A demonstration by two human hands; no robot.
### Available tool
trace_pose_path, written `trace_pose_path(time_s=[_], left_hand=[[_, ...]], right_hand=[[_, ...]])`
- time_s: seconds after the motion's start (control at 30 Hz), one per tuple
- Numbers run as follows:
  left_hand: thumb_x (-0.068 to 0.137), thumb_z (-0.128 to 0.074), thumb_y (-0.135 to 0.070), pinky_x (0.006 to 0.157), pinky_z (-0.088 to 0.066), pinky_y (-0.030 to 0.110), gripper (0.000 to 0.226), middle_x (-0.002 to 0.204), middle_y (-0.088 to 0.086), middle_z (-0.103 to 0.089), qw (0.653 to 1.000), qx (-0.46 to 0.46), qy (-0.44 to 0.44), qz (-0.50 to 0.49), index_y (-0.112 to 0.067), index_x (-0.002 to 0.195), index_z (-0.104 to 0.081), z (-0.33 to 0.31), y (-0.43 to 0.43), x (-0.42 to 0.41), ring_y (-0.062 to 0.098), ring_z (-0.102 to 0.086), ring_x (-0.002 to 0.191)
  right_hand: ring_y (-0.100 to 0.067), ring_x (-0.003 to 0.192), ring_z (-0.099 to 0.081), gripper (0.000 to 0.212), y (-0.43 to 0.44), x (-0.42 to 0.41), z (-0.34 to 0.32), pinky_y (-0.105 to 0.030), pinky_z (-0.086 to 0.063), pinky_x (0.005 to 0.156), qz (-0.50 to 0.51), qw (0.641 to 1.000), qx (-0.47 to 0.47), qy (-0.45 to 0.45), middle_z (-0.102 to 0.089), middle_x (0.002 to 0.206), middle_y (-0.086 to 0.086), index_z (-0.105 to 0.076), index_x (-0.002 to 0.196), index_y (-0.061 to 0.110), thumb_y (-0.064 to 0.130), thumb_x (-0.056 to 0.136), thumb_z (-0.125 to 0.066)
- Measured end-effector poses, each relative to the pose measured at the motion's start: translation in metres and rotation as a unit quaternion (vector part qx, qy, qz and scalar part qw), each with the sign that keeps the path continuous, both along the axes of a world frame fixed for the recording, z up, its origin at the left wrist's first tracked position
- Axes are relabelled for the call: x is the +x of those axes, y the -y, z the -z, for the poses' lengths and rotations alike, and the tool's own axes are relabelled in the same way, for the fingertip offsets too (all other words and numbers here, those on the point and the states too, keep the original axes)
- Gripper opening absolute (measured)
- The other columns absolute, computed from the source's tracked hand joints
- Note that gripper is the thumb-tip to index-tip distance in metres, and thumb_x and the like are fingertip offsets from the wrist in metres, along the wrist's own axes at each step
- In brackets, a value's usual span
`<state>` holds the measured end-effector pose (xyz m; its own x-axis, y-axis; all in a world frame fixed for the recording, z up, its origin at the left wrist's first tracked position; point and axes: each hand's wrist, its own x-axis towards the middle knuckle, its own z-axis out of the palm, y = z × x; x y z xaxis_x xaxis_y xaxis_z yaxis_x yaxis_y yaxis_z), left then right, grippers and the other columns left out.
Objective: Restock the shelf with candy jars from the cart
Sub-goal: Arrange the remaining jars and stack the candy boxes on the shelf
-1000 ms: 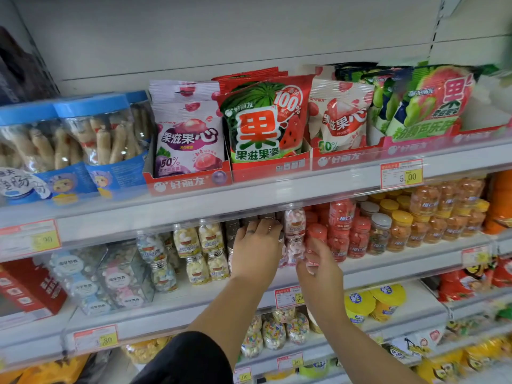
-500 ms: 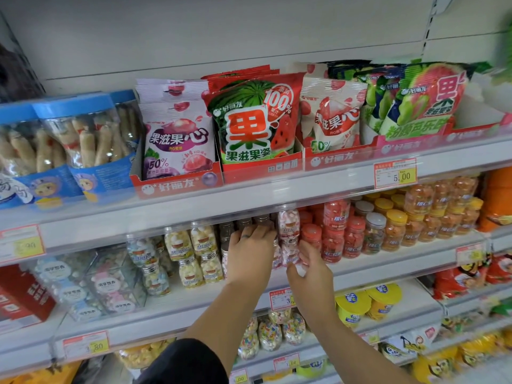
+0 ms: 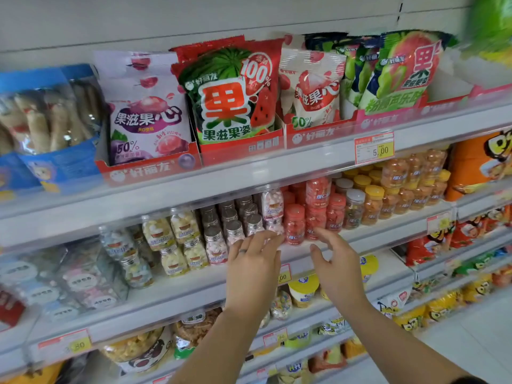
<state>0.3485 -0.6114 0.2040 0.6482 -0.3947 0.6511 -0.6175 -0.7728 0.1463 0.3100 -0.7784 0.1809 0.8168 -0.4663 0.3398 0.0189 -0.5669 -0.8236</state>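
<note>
- Left hand [image 3: 253, 270]: fingers straight, empty; tips at, perhaps touching, the silver-capped candy jars [image 3: 234, 231] on the shelf [image 3: 382, 231].
- Right hand [image 3: 339, 273]: spread, empty, just before red jars [image 3: 295, 224].

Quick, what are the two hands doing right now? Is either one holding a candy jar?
Left hand: open, fingers straight, holding nothing.
Right hand: open, fingers spread, holding nothing.

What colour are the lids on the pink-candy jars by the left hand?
Silver; the lids show best in the head view.
</note>
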Motion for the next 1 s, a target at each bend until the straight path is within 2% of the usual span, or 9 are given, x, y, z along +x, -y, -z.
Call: trace_pose_path(time_s=[0.1, 0.2, 0.3, 0.37, 0.47, 0.63, 0.83, 0.93, 1.0], left_hand=[[0.084, -0.069, -0.023, 0.095, -0.051, 0.041, 0.037, 0.126, -0.002, -0.065, 0.996, 0.049, -0.056, 0.043, -0.021, 0.121, -0.069, 0.014, 0.018, -0.014, 0.021, -0.065, 0.111], [0.102, -0.044, -0.041, 0.122, -0.019, 0.048, 0.061, 0.164, 0.000, -0.019, 0.963, 0.184, -0.193, 0.031, -0.019, 0.156, -0.026, 0.017, 0.031, -0.026, 0.021, -0.019, 0.151], [0.104, -0.024, -0.055, 0.123, 0.003, 0.053, 0.075, 0.162, -0.002, 0.025, 0.925, 0.317, -0.210, -0.008, -0.017, 0.157, 0.013, 0.015, 0.044, -0.026, 0.020, 0.015, 0.152], [0.102, -0.019, -0.059, 0.121, 0.004, 0.055, 0.078, 0.157, 0.000, 0.034, 0.915, 0.345, -0.205, -0.033, -0.017, 0.154, 0.022, 0.020, 0.047, -0.022, 0.022, 0.016, 0.151], [0.102, -0.018, -0.061, 0.120, 0.003, 0.059, 0.082, 0.152, 0.003, 0.044, 0.912, 0.361, -0.186, -0.061, -0.015, 0.150, 0.029, 0.031, 0.054, -0.020, 0.025, 0.016, 0.151], [0.102, -0.018, -0.061, 0.119, 0.005, 0.059, 0.084, 0.147, 0.005, 0.051, 0.908, 0.361, -0.190, -0.097, -0.013, 0.143, 0.037, 0.042, 0.066, -0.023, 0.026, 0.026, 0.148], [0.102, -0.017, -0.059, 0.118, 0.004, 0.060, 0.084, 0.147, 0.007, 0.051, 0.903, 0.373, -0.179, -0.111, -0.011, 0.144, 0.037, 0.047, 0.066, -0.023, 0.029, 0.027, 0.147], [0.102, -0.024, -0.058, 0.120, -0.004, 0.059, 0.085, 0.154, 0.009, 0.042, 0.910, 0.351, -0.188, -0.115, -0.008, 0.150, 0.026, 0.048, 0.068, -0.025, 0.029, 0.023, 0.148], [0.099, -0.036, -0.056, 0.119, -0.022, 0.056, 0.084, 0.165, 0.010, 0.015, 0.946, 0.255, -0.170, -0.102, -0.007, 0.157, 0.001, 0.045, 0.074, -0.028, 0.026, 0.001, 0.153]], right_hand=[[-0.017, 0.120, -0.057, 0.041, 0.023, 0.003, 0.012, -0.036, -0.045, 0.103, -0.034, 0.990, -0.133, -0.008, -0.062, 0.130, 0.001, -0.060, 0.132, 0.015, 0.018, 0.092, -0.065], [-0.022, 0.130, -0.050, 0.046, 0.035, 0.004, 0.027, -0.047, -0.037, 0.111, -0.073, 0.961, -0.267, -0.025, -0.056, 0.139, -0.003, -0.058, 0.135, 0.012, 0.024, 0.091, -0.066], [-0.020, 0.143, -0.036, 0.053, 0.050, 0.005, 0.038, -0.049, -0.024, 0.118, -0.119, 0.918, -0.376, -0.035, -0.041, 0.154, -0.001, -0.050, 0.142, 0.014, 0.041, 0.097, -0.048], [-0.018, 0.149, -0.024, 0.061, 0.065, 0.008, 0.043, -0.047, -0.015, 0.119, -0.160, 0.882, -0.440, -0.054, -0.028, 0.161, -0.001, -0.043, 0.148, 0.016, 0.050, 0.098, -0.036], [-0.018, 0.152, -0.014, 0.067, 0.088, 0.014, 0.046, -0.047, -0.011, 0.118, -0.201, 0.828, -0.522, -0.050, -0.016, 0.164, -0.002, -0.035, 0.152, 0.017, 0.056, 0.098, -0.036], [-0.021, 0.152, -0.015, 0.072, 0.106, 0.024, 0.048, -0.049, -0.015, 0.118, -0.235, 0.798, -0.554, -0.006, -0.018, 0.164, -0.004, -0.030, 0.153, 0.012, 0.058, 0.098, -0.040], [-0.022, 0.152, -0.011, 0.074, 0.109, 0.026, 0.051, -0.050, -0.015, 0.117, -0.252, 0.797, -0.548, -0.008, -0.015, 0.164, -0.004, -0.025, 0.155, 0.012, 0.057, 0.099, -0.040], [-0.021, 0.152, -0.012, 0.070, 0.110, 0.024, 0.045, -0.047, -0.013, 0.119, -0.274, 0.808, -0.522, 0.010, -0.012, 0.165, -0.002, -0.023, 0.156, 0.014, 0.056, 0.101, -0.035], [-0.016, 0.152, -0.014, 0.065, 0.113, 0.021, 0.032, -0.042, -0.013, 0.121, -0.277, 0.856, -0.435, 0.050, -0.013, 0.165, 0.001, -0.025, 0.156, 0.017, 0.051, 0.102, -0.037]])
